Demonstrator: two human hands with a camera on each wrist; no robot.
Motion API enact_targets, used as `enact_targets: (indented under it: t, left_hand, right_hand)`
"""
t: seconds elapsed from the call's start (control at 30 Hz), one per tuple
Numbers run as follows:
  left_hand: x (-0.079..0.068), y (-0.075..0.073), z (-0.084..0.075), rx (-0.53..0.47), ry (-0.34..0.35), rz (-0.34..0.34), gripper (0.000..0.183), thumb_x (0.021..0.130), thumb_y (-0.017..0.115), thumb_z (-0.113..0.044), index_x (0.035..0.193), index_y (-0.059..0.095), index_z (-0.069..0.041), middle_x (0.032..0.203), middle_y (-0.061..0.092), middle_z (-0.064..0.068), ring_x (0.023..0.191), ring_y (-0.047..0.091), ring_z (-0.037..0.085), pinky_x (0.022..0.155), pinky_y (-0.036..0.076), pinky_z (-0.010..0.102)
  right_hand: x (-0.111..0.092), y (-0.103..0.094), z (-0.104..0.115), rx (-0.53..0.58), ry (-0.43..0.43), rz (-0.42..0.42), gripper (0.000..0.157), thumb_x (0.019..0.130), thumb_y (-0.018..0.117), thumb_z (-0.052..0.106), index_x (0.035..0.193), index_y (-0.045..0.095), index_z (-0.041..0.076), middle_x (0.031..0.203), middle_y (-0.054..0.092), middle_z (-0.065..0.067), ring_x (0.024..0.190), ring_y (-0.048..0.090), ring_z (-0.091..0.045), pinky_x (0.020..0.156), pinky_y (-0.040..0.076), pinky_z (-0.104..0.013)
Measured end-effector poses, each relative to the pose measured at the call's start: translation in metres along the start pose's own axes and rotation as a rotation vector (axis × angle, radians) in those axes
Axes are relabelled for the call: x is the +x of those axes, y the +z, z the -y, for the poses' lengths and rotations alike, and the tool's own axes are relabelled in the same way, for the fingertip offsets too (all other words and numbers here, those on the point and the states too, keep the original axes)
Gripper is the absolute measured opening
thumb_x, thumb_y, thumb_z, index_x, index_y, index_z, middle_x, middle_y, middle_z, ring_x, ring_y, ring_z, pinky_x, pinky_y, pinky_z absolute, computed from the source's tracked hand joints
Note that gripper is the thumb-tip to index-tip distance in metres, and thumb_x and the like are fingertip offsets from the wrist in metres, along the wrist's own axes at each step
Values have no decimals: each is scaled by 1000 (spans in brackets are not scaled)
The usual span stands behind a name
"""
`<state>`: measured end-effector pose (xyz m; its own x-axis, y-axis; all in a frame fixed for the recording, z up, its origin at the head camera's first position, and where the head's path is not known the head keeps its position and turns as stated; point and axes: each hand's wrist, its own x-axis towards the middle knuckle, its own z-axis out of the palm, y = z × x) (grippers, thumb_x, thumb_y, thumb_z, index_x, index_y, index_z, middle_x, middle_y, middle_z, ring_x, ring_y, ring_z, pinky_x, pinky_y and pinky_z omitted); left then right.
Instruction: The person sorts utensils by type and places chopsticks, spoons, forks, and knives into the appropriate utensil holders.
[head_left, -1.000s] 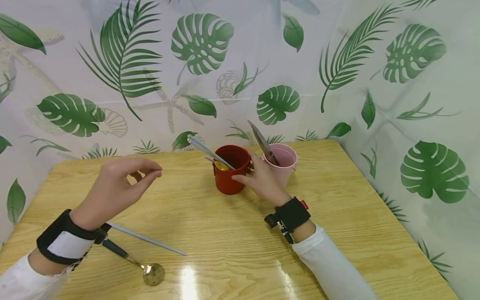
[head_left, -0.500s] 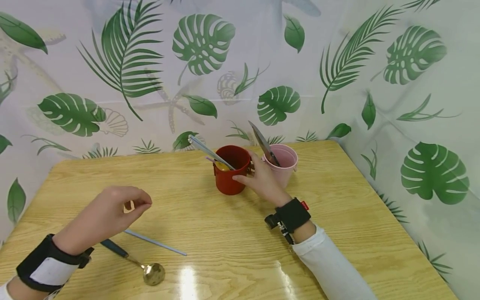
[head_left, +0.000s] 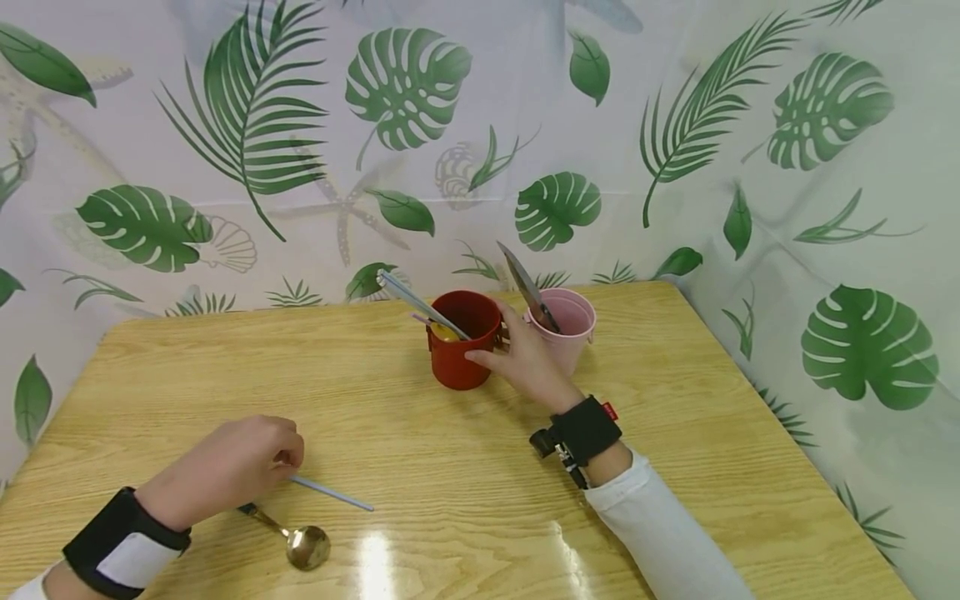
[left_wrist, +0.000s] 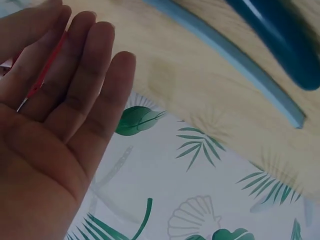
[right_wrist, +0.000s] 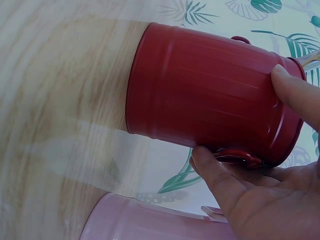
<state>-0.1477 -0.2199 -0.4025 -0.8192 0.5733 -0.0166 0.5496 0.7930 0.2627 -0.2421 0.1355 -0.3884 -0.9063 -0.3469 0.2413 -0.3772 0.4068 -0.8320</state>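
Observation:
In the head view my left hand (head_left: 232, 467) hovers low over a slim light blue stick (head_left: 333, 493), chopstick-like, lying on the table. The left wrist view shows loosely bent fingers (left_wrist: 102, 75) apart from the visible stretch of the stick (left_wrist: 235, 65). A ladle (head_left: 307, 547) with a gold bowl lies just below; my hand hides most of its dark blue handle. My right hand (head_left: 532, 362) grips the upright red bucket (head_left: 459, 367) near its rim, thumb on the outer wall, fingers around the handle side (right_wrist: 240, 157). Several pale sticks (head_left: 412, 296) and something yellow lean inside the bucket.
Right behind my right hand stands a pink bucket (head_left: 573, 321) with a knife (head_left: 525, 279) in it, blade pointing up. The wooden table (head_left: 450, 467) ends at a leaf-patterned cloth wall (head_left: 300, 150) at the back and right.
My left hand has come down and toward me, from above the table to right over the blue stick and ladle handle. The right hand and the red bucket have stayed put.

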Motion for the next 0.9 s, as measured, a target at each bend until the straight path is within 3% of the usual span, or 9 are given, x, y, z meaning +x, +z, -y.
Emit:
enact_targets:
  t: [0.23, 0.63, 0.9]
  left_hand:
    - [0, 13, 10, -11, 34, 33, 26, 75, 74, -1, 68, 63, -23, 67, 52, -10, 59, 45, 6, 50, 43, 24]
    - [7, 23, 14, 36, 119, 6, 27, 71, 83, -4, 69, 62, -22, 70, 53, -9, 61, 47, 5, 50, 46, 24]
    - [12, 26, 13, 50, 166, -29, 25, 74, 81, -4, 70, 62, -21, 71, 52, -11, 62, 47, 4, 51, 47, 24]
  right_hand:
    - [12, 6, -39, -23, -1, -16, 78, 84, 77, 16, 148, 34, 1, 143, 50, -21, 128, 49, -35, 103, 46, -56]
    - [11, 4, -35, -42, 3, -21, 78, 84, 77, 15, 147, 34, 1, 142, 50, -21, 127, 50, -34, 103, 47, -55]
    - [1, 0, -4, -14, 11, 2, 75, 85, 74, 3, 146, 32, -8, 142, 47, -30, 128, 46, -44, 103, 43, -60]
